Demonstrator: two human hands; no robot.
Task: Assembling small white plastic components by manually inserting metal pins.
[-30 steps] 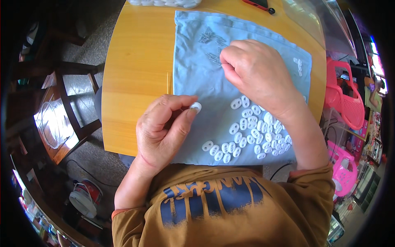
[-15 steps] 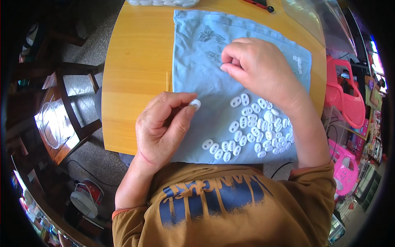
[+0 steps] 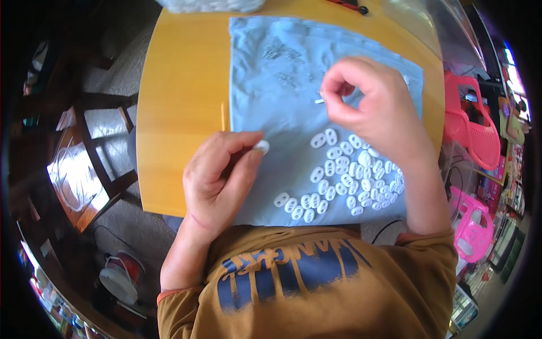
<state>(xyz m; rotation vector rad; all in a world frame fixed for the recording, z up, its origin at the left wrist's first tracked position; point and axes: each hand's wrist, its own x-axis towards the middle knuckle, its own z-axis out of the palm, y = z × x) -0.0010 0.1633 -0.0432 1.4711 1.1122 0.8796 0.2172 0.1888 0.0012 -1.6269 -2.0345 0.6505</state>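
Note:
My left hand (image 3: 217, 175) is closed in a pinch on a small round-ended white plastic piece (image 3: 263, 146), held over the left part of a blue cloth (image 3: 276, 113). Thumb and forefinger of my right hand (image 3: 375, 104) pinch a tiny slim metal piece (image 3: 320, 101), whose tip sticks out to the left; its exact kind is too small to tell. Beyond that hand lie thin metal pieces (image 3: 276, 51), loosely scattered. Many white oval two-hole plastic pieces (image 3: 341, 165) are spread on the cloth's near right part, some beneath my right forearm.
The cloth covers part of a yellow wooden table (image 3: 180, 85). A clear container of white pieces (image 3: 212, 4) stands at the far edge, with a red and black object (image 3: 350, 5) farther right. Pink plastic chairs (image 3: 474, 135) are on the right, a white-lidded bucket (image 3: 118, 282) on the floor at left.
My right hand has lifted away from the metal pieces and moved right and slightly nearer, with a slim metal piece in its pinch. My left hand keeps its white piece, nearly still.

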